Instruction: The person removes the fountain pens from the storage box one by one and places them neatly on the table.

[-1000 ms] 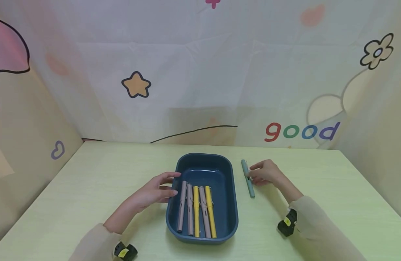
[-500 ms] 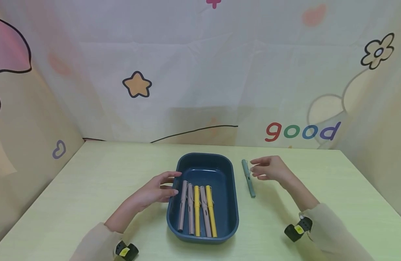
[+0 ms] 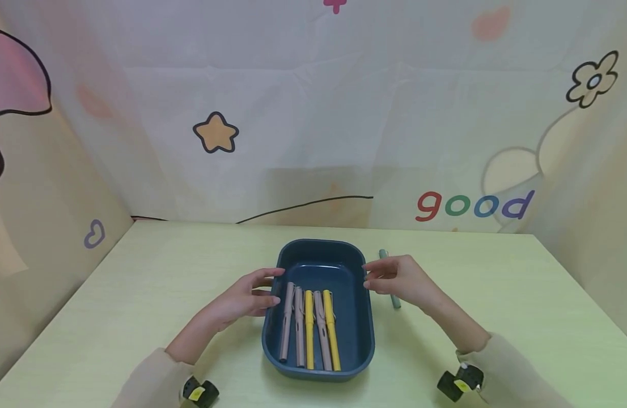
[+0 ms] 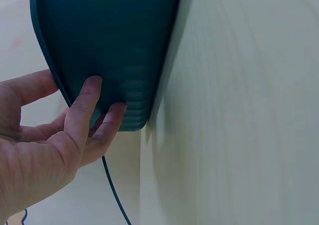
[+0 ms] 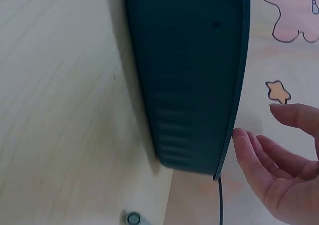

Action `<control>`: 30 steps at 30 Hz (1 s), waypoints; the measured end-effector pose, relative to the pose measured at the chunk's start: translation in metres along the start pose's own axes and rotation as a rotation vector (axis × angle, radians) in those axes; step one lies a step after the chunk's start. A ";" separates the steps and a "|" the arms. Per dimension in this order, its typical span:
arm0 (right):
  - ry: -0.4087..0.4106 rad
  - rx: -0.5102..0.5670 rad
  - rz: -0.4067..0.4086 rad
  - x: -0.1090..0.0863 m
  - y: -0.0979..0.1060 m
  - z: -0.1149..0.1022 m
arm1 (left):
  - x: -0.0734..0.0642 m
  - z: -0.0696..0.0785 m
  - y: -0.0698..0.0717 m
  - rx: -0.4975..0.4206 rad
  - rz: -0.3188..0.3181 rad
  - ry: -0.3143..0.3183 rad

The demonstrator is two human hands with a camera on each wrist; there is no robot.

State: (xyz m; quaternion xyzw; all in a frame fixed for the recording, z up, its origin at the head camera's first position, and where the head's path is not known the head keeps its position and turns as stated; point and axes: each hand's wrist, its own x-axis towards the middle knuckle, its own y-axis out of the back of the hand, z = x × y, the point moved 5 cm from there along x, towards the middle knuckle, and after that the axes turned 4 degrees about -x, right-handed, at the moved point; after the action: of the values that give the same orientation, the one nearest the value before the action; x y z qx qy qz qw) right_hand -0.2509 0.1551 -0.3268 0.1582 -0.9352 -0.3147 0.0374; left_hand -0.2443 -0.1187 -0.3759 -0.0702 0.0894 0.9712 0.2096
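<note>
A dark blue rectangular tray (image 3: 346,317) stands on the table with several pens in it. Three pens are greyish mauve, such as the leftmost mauve pen (image 3: 287,323), and two are yellow, including the right yellow pen (image 3: 331,334). My left hand (image 3: 242,297) holds the tray's left rim, thumb over the edge and other fingers against the outer wall (image 4: 114,46). My right hand (image 3: 400,277) has its fingertips right at the right rim, fingers loosely extended, holding nothing. A teal pen (image 3: 395,302) lies on the table, partly hidden behind that hand.
The pale wooden table (image 3: 165,272) spreads around the tray. Behind it hangs a printed cloth (image 3: 303,113) with a star and the word "good". A small black camera (image 3: 458,383) sits on each wrist.
My right hand first drew back from the teal pen, then moved left to the tray's right rim. The pen stays on the table; my left hand stays at the left rim.
</note>
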 end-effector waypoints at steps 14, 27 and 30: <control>0.022 -0.105 -0.023 0.001 -0.037 -0.022 | 0.001 -0.001 0.001 -0.006 -0.015 -0.003; 0.105 -0.382 -0.099 0.008 -0.074 -0.035 | 0.001 -0.002 0.001 -0.010 -0.003 0.000; 0.111 -0.457 -0.113 0.010 -0.080 -0.035 | 0.002 -0.003 0.001 -0.011 -0.006 -0.004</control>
State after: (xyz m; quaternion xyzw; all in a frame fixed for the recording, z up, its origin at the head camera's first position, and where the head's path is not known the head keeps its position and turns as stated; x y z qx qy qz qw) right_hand -0.2326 0.0712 -0.3470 0.2150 -0.8257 -0.5106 0.1060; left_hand -0.2461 -0.1195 -0.3786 -0.0698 0.0832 0.9711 0.2123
